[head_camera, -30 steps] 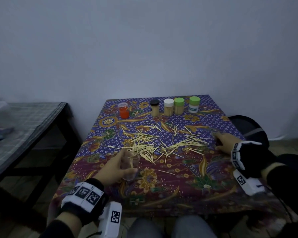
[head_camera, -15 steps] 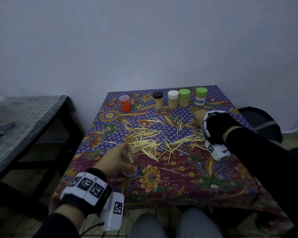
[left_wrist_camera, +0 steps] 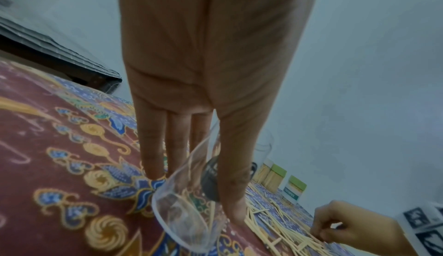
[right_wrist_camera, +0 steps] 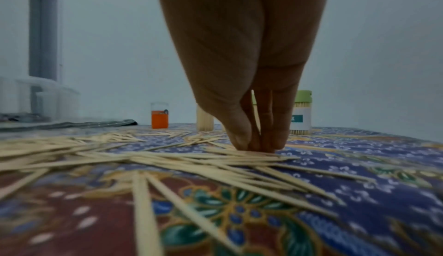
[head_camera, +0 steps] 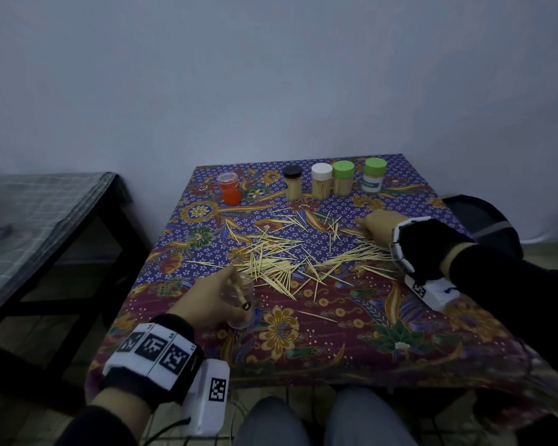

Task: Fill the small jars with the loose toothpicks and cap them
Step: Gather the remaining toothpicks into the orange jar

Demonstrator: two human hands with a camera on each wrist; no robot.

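Note:
Loose toothpicks lie scattered across the middle of the patterned tablecloth. My left hand grips a small clear jar near the front left, tilted, with a few toothpicks inside; in the left wrist view the jar sits between thumb and fingers. My right hand is down on the far right of the pile, its fingertips pinched together on toothpicks. Capped jars stand in the back row: black cap, white cap, green cap, labelled green cap.
An orange-bottomed jar with a clear lid stands at the back left. A low table with a checked cloth is off to the left, a dark bag lies beyond the right edge, and my knees are under the front edge.
My right hand has moved from the right edge of the pile toward the back, then dropped its fingertips onto the toothpicks. The left hand has kept the jar in place.

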